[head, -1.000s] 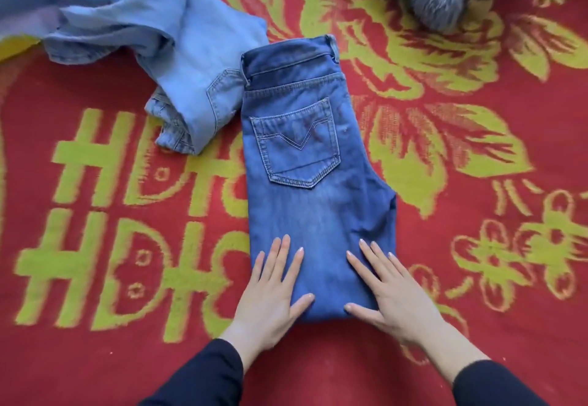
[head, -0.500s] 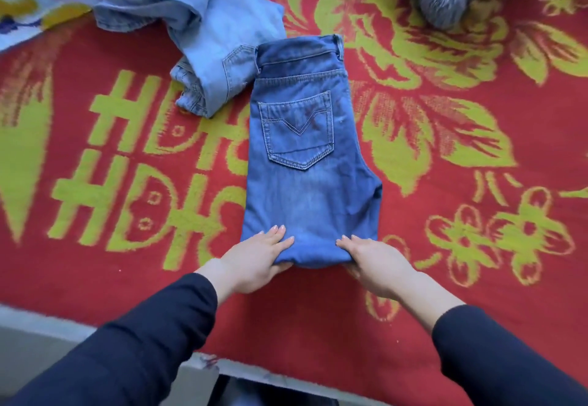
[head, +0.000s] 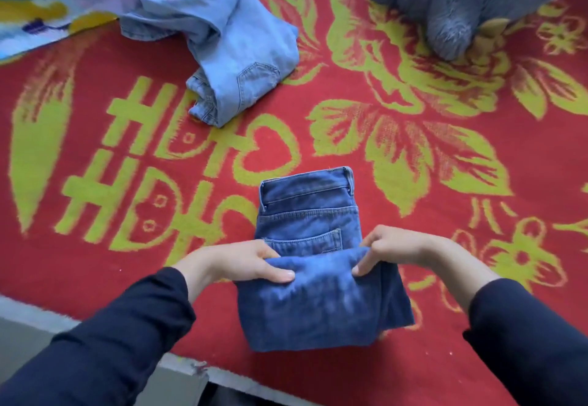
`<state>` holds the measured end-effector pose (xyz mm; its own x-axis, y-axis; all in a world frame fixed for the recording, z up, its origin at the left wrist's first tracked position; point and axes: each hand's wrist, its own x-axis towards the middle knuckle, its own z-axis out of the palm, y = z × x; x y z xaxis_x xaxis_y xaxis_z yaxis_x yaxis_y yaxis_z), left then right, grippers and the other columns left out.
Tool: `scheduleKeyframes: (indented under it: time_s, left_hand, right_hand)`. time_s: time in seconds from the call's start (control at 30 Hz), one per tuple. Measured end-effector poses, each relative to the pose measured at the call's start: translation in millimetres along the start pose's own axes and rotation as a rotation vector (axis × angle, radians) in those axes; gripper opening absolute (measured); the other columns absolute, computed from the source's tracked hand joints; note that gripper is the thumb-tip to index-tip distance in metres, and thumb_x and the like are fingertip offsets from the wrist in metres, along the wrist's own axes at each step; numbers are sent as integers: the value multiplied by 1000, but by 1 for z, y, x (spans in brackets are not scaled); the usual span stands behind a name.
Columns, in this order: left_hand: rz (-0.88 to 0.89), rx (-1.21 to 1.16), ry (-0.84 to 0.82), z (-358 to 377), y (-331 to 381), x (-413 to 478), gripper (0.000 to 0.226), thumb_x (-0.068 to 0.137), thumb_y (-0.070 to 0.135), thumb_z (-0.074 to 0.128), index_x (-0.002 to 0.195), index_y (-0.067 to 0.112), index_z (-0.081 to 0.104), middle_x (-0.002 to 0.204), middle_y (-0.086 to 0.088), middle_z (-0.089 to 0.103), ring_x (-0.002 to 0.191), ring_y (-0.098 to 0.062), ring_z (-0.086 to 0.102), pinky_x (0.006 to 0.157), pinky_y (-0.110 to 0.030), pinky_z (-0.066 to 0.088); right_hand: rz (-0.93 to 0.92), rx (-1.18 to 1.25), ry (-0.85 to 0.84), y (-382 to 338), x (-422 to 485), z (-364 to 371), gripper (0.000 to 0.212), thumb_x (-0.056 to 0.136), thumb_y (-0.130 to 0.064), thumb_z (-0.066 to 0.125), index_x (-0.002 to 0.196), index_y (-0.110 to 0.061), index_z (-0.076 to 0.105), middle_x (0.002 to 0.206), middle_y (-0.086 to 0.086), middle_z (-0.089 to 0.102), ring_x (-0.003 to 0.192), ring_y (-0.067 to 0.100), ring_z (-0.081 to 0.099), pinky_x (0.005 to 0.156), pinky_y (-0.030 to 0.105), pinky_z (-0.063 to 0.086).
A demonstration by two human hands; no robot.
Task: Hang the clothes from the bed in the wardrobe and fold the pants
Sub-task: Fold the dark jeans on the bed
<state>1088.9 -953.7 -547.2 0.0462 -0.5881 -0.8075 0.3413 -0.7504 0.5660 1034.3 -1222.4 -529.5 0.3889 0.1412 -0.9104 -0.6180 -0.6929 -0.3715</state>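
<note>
Both hands are gripping the folded edge of the dark jeans (head: 321, 297) on the red bedspread (head: 413, 358): left hand (head: 241, 262) at one corner, right hand (head: 397, 249) at the other (thumbs lying on top). Paler jeans (head: 241, 65) are lying well beyond.

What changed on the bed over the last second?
The left hand and right hand went from lying flat on the dark jeans to gripping their near fold and lifting it toward the waistband. The jeans also came nearer, now apart from the light jeans. Light jeans and plush toy stayed put.
</note>
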Motion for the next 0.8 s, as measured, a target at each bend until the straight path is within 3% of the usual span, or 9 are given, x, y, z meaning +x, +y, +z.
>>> scheduleKeyframes:
  time_s: [0.07,0.13,0.23,0.37,0.43,0.53,0.6,0.7,0.8]
  left_hand:
    - [67,22,106,-29,17,2,18,85,38,70,76,23,75,74,9,71,64,-3,65,55,-15,47]
    - [126,54,218,-53,29,10,22,83,40,73,80,19,75,81,3,73,71,-8,67,63,-21,50]
    - [200,153,441,-79,41,30,23,80,40,74,83,17,75,79,-1,70,73,-14,61,67,-29,47]
    - [206,664,880,-81,43,69,22,82,42,69,98,28,74,99,4,59,102,-19,47,87,-34,40]
    - [280,725,1016,-74,37,82,36,85,43,65,119,32,64,115,4,49,115,-19,38,93,-31,31]
    - [327,663,915,-78,24,95,83,78,65,60,148,33,28,149,0,32,139,-20,24,110,-35,24]
    - [208,581,722,-86,20,98,110,68,77,59,153,30,8,159,0,18,146,-17,13,116,-36,19]
    - [82,555,600,-94,15,104,109,67,76,62,151,22,18,156,-1,28,142,-19,28,111,-34,29]
    - [33,586,591,-92,15,109,106,72,73,61,152,18,19,157,-1,27,143,-20,27,114,-36,28]
  right_hand:
    - [-77,92,81,-12,8,-28,37,64,-26,82,89,-1,71,82,1,65,78,12,58,73,27,40]
    - [-136,133,173,-21,19,-51,11,66,-23,82,69,-17,73,68,-8,65,63,4,58,59,16,40]
    - [-181,67,381,-27,41,-68,32,70,-23,80,53,-16,53,50,-11,44,46,7,38,43,19,27]
    - [-253,-132,666,-19,73,-59,22,77,-29,75,83,-10,65,77,-3,57,74,16,51,61,28,37]
    - [-281,-122,709,-14,84,-53,43,75,-32,77,113,-16,62,109,0,58,104,18,52,84,28,40]
    - [-305,-118,640,-14,95,-55,104,60,-46,83,147,-28,30,151,-4,31,139,15,26,111,35,26]
    - [-250,-298,569,-17,105,-57,124,54,-56,83,152,-36,9,160,-12,7,147,12,3,115,46,15]
    - [-162,-506,481,-23,124,-57,131,55,-60,81,153,-34,-2,161,-12,-8,148,13,-11,116,48,7]
    - [-64,-525,355,-33,137,-56,116,57,-55,82,150,-27,19,161,-8,5,149,18,-3,116,52,13]
